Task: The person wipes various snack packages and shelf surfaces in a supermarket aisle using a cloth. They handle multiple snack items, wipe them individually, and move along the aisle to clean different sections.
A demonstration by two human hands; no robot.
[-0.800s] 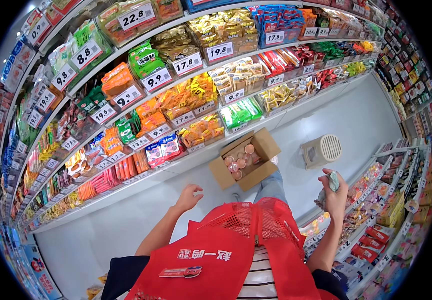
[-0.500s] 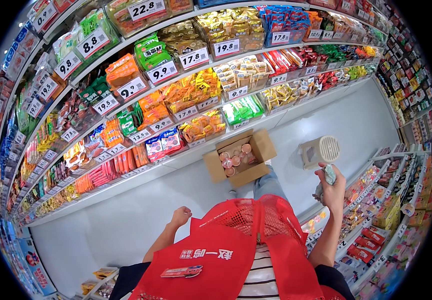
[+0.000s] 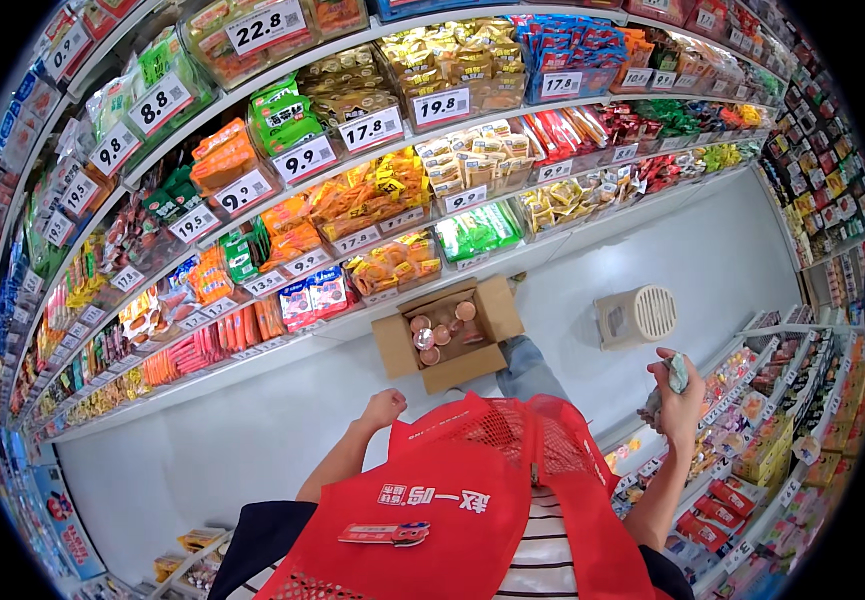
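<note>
A small grey-green packet (image 3: 677,373) is gripped in the right hand (image 3: 679,398), which is raised beside the low shelving on the right (image 3: 752,440); the fingers are curled round it so that it is kept clear of the packed goods below. More may be held lower in the same hand, though this cannot be made out so near the rim of the view. The left hand (image 3: 383,409) is clenched into a loose fist and nothing is seen in it; it is held low in front of the body, just above the red mesh vest (image 3: 452,490).

An open cardboard box (image 3: 449,333) has been set on the pale floor (image 3: 252,430) against the foot of the long shelf wall (image 3: 352,190), its flaps folded outward so that the round, lidded tubs (image 3: 440,334) inside can be reached from above. A white ribbed bin (image 3: 636,315) stands on the floor to the right of the box, well apart from it. The shelves are filled with bagged snacks behind price cards.
</note>
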